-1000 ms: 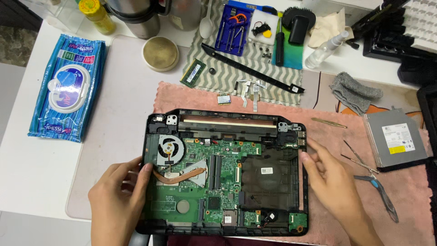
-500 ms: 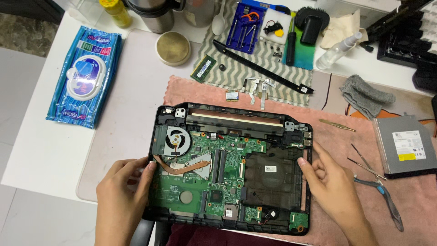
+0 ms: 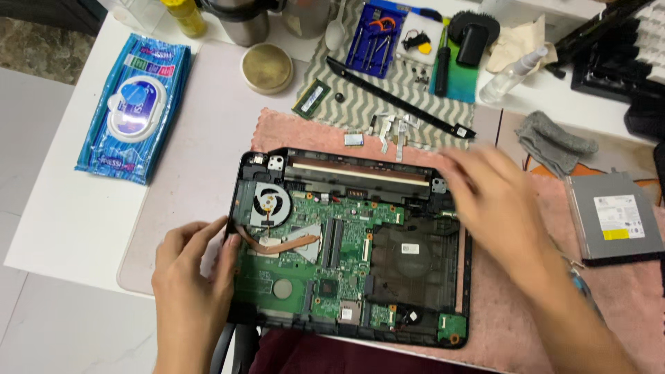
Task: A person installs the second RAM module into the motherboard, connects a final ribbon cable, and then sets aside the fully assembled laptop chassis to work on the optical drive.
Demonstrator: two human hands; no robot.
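Black laptop shell (image 3: 463, 277) holding green motherboard (image 3: 312, 266), left hand (image 3: 190, 277) touching its edge

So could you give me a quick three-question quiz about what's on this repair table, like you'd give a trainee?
1. True or false: the left hand rests on the left edge of the opened laptop base.
2. Which lies right of the laptop base: A) the blue wipes pack, B) the silver optical drive, C) the round tin lid?
3. What round part sits at the board's upper left, by the copper pipe?

Key
1. True.
2. B.
3. The cooling fan.
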